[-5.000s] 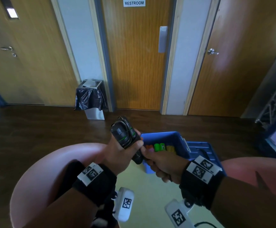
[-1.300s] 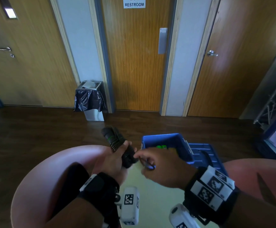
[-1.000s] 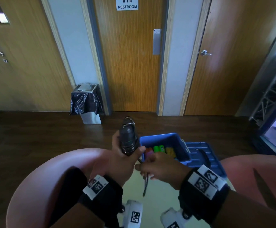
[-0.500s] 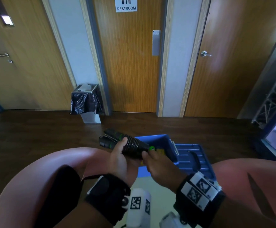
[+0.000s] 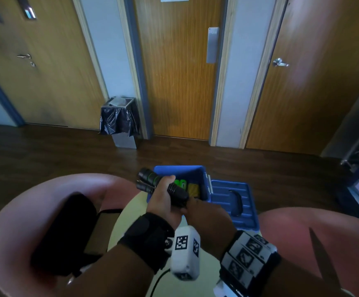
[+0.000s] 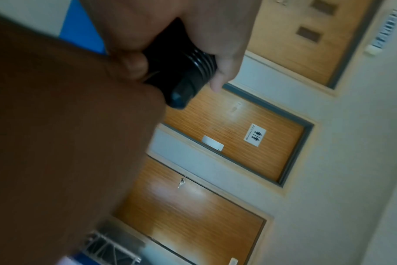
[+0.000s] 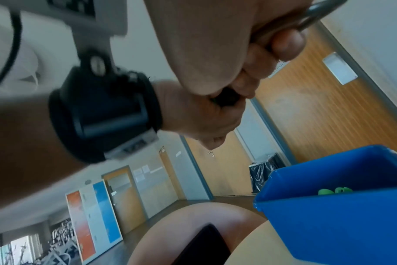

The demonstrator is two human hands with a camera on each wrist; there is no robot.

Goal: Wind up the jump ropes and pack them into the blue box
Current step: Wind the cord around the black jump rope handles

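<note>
My left hand (image 5: 165, 190) grips a wound black jump rope (image 5: 150, 181) with green-ringed handles, lying tilted just above the near left corner of the open blue box (image 5: 181, 169). My right hand (image 5: 195, 209) closes on the bundle's near end. In the right wrist view its fingers (image 7: 286, 44) pinch a grey loop of cord (image 7: 317, 15). The left wrist view shows the black handle (image 6: 184, 70) between both hands. Green (image 5: 179, 183) and yellow (image 5: 194, 189) handles lie inside the box.
The box stands on a small pale round table (image 5: 129, 219) between two pink chairs. Its blue lid (image 5: 234, 202) lies flat to the right. A black pouch (image 5: 63, 232) rests on the left chair (image 5: 24, 211). A lined bin (image 5: 118, 118) stands by the doors.
The bundle has tipped from upright to lying on its side and moved forward over the box's near corner. My right hand shifted from the hanging cord to the bundle's near end.
</note>
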